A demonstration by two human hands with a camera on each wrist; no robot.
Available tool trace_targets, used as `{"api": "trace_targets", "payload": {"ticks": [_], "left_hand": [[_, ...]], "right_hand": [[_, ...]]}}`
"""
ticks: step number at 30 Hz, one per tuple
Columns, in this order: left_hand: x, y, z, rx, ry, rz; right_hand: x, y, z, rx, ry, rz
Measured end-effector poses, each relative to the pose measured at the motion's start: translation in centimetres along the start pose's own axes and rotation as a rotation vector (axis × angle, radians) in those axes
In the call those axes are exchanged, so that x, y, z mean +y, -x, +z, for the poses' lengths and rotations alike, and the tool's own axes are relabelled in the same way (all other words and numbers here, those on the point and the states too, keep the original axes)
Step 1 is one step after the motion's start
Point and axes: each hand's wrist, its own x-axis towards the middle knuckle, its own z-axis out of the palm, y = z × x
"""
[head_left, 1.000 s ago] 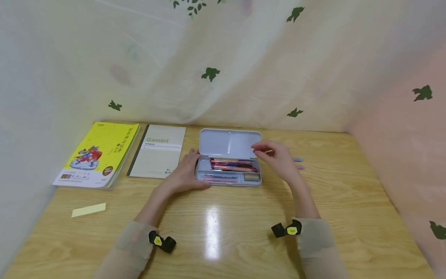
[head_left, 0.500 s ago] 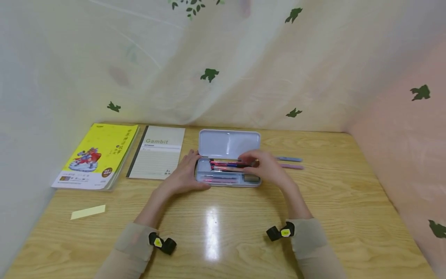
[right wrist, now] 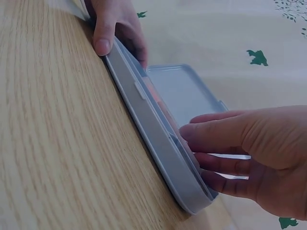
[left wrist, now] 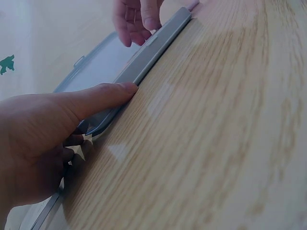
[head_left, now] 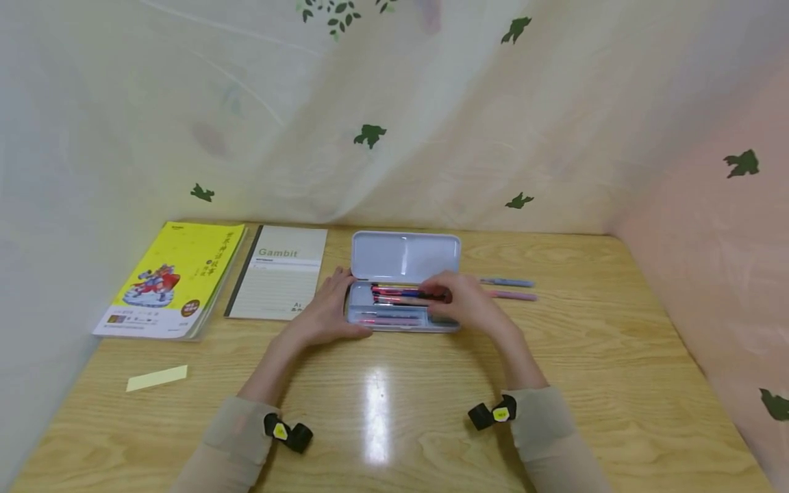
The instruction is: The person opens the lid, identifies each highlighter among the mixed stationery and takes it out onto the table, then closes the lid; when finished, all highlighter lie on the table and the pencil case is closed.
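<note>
A light blue pencil case point(head_left: 376, 255) lies with its lid raised toward the back of the table. My left hand point(head_left: 325, 309) holds its left end, the thumb along the front wall point(left wrist: 158, 57) and the other fingers around the side. Several red and dark pens point(head_left: 397, 293) fill the rear compartment. Over their right end my right hand point(head_left: 466, 301) bends, thumb and fingers around the pens; its fingertips are partly hidden. Slim pink and blue pens point(head_left: 388, 320) lie in the front compartment. The small front right compartment is mostly covered by my right hand.
Right of the case, a blue pen point(head_left: 508, 281) and a pink pen point(head_left: 514, 295) lie on the table. A grey notebook point(head_left: 280, 274) and a yellow book point(head_left: 179, 281) are to the left, with a pale yellow strip point(head_left: 157, 378) nearer me. A curtain point(head_left: 444, 171) hangs behind.
My right hand has come down and left from beside the lid to the pens in the case, uncovering the two pens on the table. My left hand stays on the case.
</note>
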Motion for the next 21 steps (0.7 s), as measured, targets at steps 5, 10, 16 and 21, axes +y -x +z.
{"api": "trace_targets", "payload": {"ticks": [5,10,16,21], "left_hand": [[0.00,0.00,-0.08,0.001,0.001,0.002],[0.11,-0.08,-0.11,-0.001,-0.005,0.003],[0.09,-0.20,0.04,0.003,-0.007,0.006],[0.23,0.02,-0.13,-0.004,-0.006,-0.007]], "right_hand": [[0.03,-0.06,0.18,-0.011,0.010,-0.002],[0.18,-0.08,0.25,-0.009,0.021,-0.004],[0.37,-0.08,0.34,-0.009,0.032,-0.009],[0.27,-0.08,0.39,-0.001,0.046,-0.024]]}}
